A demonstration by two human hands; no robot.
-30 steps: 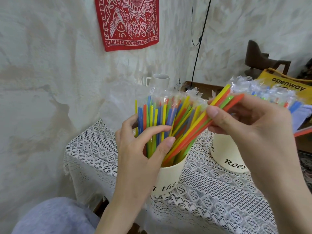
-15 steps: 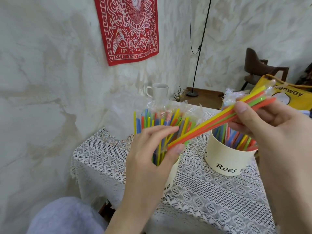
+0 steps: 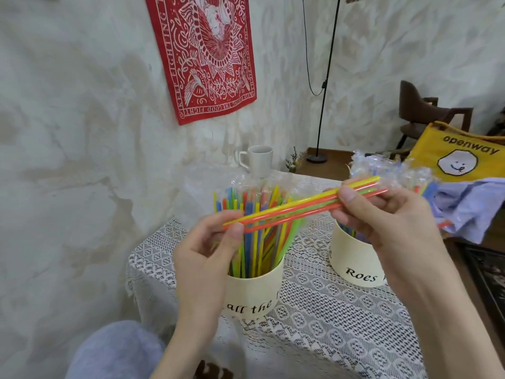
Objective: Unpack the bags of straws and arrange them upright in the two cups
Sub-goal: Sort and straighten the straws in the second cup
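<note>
A small bunch of loose straws [image 3: 297, 207], yellow, orange and green, lies nearly level in the air between both hands. My left hand [image 3: 203, 258] pinches its left end between thumb and fingers. My right hand [image 3: 382, 222] grips its right end. Below it, the left cream cup [image 3: 255, 292] stands packed with upright coloured straws, clear plastic wrap still around their tops. The right cream cup [image 3: 352, 262] stands partly behind my right hand and holds more straws under a crumpled plastic bag [image 3: 382, 168].
Both cups stand on a small table with a white lace cloth [image 3: 328, 324] beside a plastered wall. A grey mug [image 3: 258, 160] sits at the table's back. A yellow tote bag [image 3: 464, 157] and bluish cloth [image 3: 470, 206] lie at the right; a lamp stand and chair are beyond.
The bunch of straws has come up out of the left cup and swung from steeply tilted to nearly level. My left hand left the cup's straws and took the bunch's left end.
</note>
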